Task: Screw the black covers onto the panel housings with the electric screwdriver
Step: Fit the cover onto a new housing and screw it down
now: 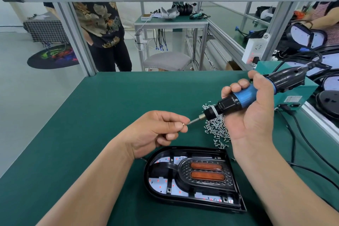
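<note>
Far off on the left, a round dark rug [53, 57] lies on the floor, and a person in a leaf-print top [102, 24] stands just beyond the far edge of my bench. The green mat [82, 124] covers the bench top in front of me.

My left hand [157, 130] hovers above the mat, left of centre, fingers curled, with thumb and forefinger pinching a small screw [184, 124]. The screw meets the tip of the bit [193, 120], which points left towards it.

Nearer to me, the panel housing [152, 185] lies flat on the mat with its open side up and its rounded end to the left. The black cover [205, 182], with two orange bars, sits in its right half.

A loose pile of screws [218, 130] is scattered on the mat just beyond the housing, under the tool. My right hand [256, 115] is wrapped round the blue barrel of the electric screwdriver [244, 97], holding it tilted above the pile, cord end up and to the right.

Behind that hand stands a teal power box [295, 97], with black cables [297, 134] running from it across the mat. More housings [328, 104] lie at the far right.
</note>
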